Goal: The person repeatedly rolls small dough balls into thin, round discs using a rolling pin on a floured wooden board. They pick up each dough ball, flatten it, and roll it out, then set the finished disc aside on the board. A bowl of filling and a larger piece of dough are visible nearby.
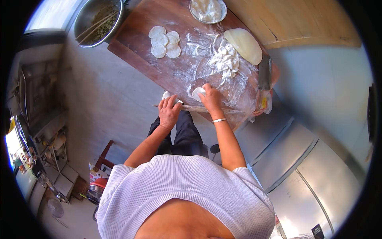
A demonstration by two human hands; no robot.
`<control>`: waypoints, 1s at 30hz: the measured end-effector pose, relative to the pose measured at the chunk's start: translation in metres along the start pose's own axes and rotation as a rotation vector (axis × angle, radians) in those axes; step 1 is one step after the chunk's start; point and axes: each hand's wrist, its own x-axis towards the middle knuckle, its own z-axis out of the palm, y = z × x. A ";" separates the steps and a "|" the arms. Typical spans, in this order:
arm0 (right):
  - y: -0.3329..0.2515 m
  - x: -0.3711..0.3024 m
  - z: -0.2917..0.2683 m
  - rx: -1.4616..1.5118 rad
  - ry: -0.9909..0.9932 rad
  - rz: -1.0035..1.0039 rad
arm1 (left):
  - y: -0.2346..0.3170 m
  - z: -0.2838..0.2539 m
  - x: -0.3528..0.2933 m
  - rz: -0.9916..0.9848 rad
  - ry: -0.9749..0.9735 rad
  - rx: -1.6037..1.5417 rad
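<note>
At the near edge of the floured wooden board, my left hand is closed over the left part of a thin wooden rolling pin. My right hand pinches the edge of a small round dough wrapper, just beyond the pin. Several flat, round wrappers lie overlapping at the board's far left. Small floured dough pieces are heaped to the right of centre. Beside that heap rests a large pale dough lump, smooth and half-rounded.
A metal bowl with chopped green filling and chopsticks stands past the board's left corner. At the far edge is a bowl of flour. A dark, broad blade and a plastic bag lie on the right side.
</note>
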 end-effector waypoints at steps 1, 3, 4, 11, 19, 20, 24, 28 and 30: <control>-0.007 0.003 -0.005 -0.091 -0.051 0.003 | 0.000 -0.001 0.001 -0.004 0.005 -0.001; -0.018 0.010 -0.008 -0.271 -0.152 0.009 | -0.001 -0.003 0.002 -0.012 0.015 0.000; -0.012 0.015 -0.004 -0.211 -0.177 -0.046 | -0.001 -0.004 0.004 -0.013 0.027 0.006; -0.045 0.085 -0.010 1.083 -0.145 0.227 | -0.007 -0.006 0.007 -0.035 0.052 0.021; 0.041 0.077 -0.038 -0.301 0.407 -0.143 | -0.013 -0.005 0.022 -0.014 0.057 0.007; 0.044 0.073 -0.038 -0.285 0.359 -0.132 | -0.014 -0.005 0.025 -0.011 0.056 0.006; 0.048 0.052 -0.030 -0.055 0.202 -0.001 | -0.011 -0.007 0.033 0.000 0.038 0.002; 0.047 0.033 -0.012 0.498 0.063 0.173 | -0.012 -0.008 0.033 0.025 0.029 0.003; 0.042 0.032 -0.009 0.712 -0.087 0.184 | -0.014 -0.006 0.034 0.035 0.027 0.001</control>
